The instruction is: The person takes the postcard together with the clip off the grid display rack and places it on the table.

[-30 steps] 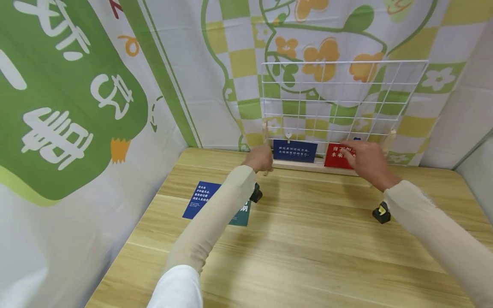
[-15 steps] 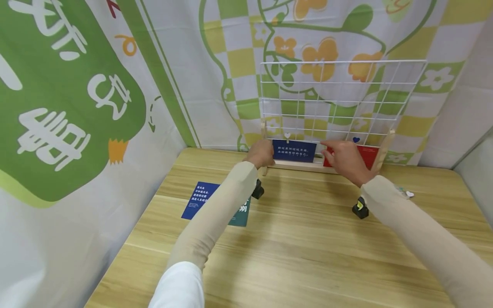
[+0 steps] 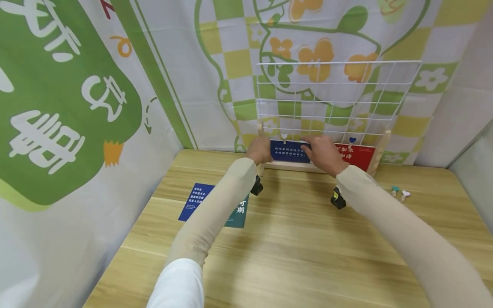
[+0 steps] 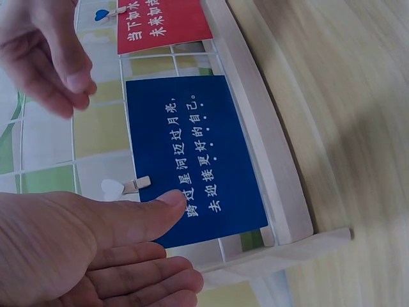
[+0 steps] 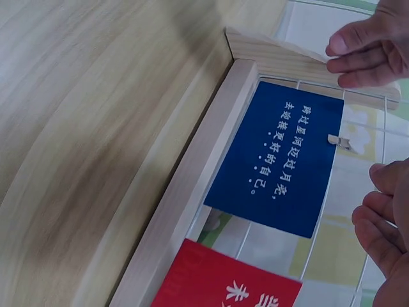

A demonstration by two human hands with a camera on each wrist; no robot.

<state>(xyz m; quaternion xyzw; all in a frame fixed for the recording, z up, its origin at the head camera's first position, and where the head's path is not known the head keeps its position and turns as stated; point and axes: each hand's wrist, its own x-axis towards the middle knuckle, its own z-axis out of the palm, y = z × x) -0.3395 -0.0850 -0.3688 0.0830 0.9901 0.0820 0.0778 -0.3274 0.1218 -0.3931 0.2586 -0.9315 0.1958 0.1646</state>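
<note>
In the head view my left hand [image 3: 259, 149] is by the left end of a white wire grid [image 3: 331, 102] on a wooden stand [image 3: 296, 166]. Its fingers look relaxed and hold nothing in the left wrist view. A blue card [image 4: 192, 153] hangs low on the grid by a small wooden clip [image 4: 135, 185] with a white heart. My right hand [image 3: 325, 154] hovers in front of that card's right part, with loosely bent fingers and nothing between them. To its right hangs a red card [image 3: 360, 157], clipped with a blue-heart peg [image 3: 352, 141].
Two loose heart clips, one green [image 3: 394, 191] and one white [image 3: 405, 195], lie on the wooden table [image 3: 308, 256] at right. Another blue card [image 3: 194, 199] and a green card [image 3: 236, 218] lie at left, partly under my left forearm. A printed curtain [image 3: 231, 64] hangs behind.
My right hand has moved left from the red card to the blue card, uncovering the red card and the loose clips at right. My left hand has stayed by the grid's left end.
</note>
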